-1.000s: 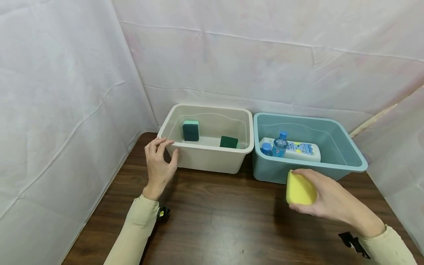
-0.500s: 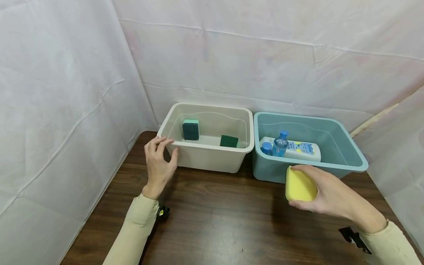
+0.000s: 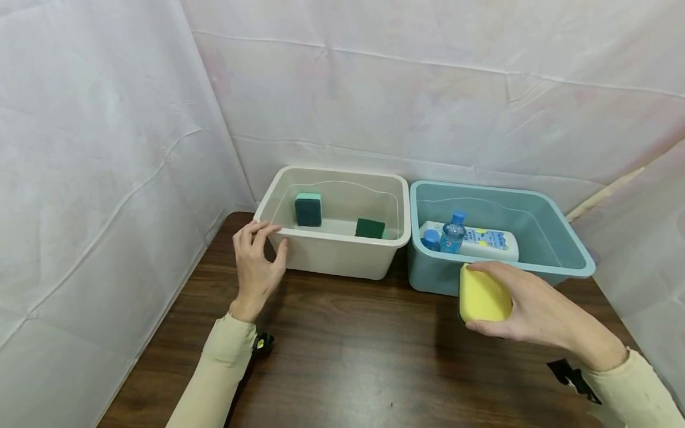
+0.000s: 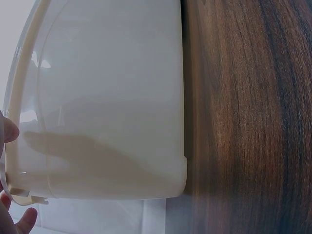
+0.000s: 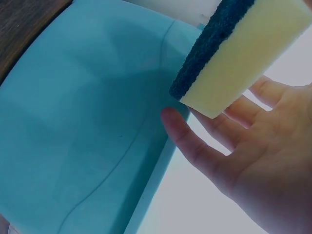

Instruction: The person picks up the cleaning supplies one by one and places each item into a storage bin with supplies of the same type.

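Observation:
My right hand [image 3: 540, 309] pinches a yellow scouring sponge [image 3: 484, 295] between thumb and fingers, in front of the blue bin [image 3: 580, 261] and above the table. In the right wrist view the sponge [image 5: 243, 58] shows a dark scouring layer on one side. My left hand [image 3: 257, 267] rests its fingertips on the front left corner of the off-white bin [image 3: 332, 255]. The left wrist view shows fingertips [image 4: 10, 130] at that bin's rim. Inside stand a green sponge with a dark face [image 3: 308, 211] and a dark green sponge [image 3: 370, 229], partly hidden by the front wall.
In the blue bin lie a white bottle with a blue label [image 3: 492, 241], a clear bottle with a blue cap [image 3: 453, 232] and another blue-capped item [image 3: 430, 239]. Both bins stand side by side on a dark wooden table [image 3: 342, 356], against white sheeting [image 3: 374, 107].
My right hand has risen slightly, with the scouring sponge, toward the blue bin's front rim. The left hand has stayed at the off-white bin's corner.

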Available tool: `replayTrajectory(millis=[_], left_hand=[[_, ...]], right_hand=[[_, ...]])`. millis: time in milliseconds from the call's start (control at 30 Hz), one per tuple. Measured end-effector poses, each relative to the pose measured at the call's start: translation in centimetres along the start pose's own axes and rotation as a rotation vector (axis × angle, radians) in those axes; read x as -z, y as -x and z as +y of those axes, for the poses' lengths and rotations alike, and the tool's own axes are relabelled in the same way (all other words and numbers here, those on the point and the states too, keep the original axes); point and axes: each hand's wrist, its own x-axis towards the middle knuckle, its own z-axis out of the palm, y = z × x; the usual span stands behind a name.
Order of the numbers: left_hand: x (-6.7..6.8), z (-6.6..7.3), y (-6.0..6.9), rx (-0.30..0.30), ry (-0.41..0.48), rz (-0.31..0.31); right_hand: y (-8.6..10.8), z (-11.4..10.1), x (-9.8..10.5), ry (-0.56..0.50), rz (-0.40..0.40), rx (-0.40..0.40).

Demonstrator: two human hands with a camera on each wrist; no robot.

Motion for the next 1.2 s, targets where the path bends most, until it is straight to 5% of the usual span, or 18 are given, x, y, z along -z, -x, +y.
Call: replayTrajectory(millis=[433,1200], left_hand=[[-0.2,-0.1,0.0,0.006,-0.005,-0.005],[-0.2,-0.2,0.2,0.003,0.002,0.003]], right_hand=[[-0.7,-0.5,0.3,0.028,0.054,0.09],[-2.5,-1.0,1.5,0.011,0.03,0.078]])
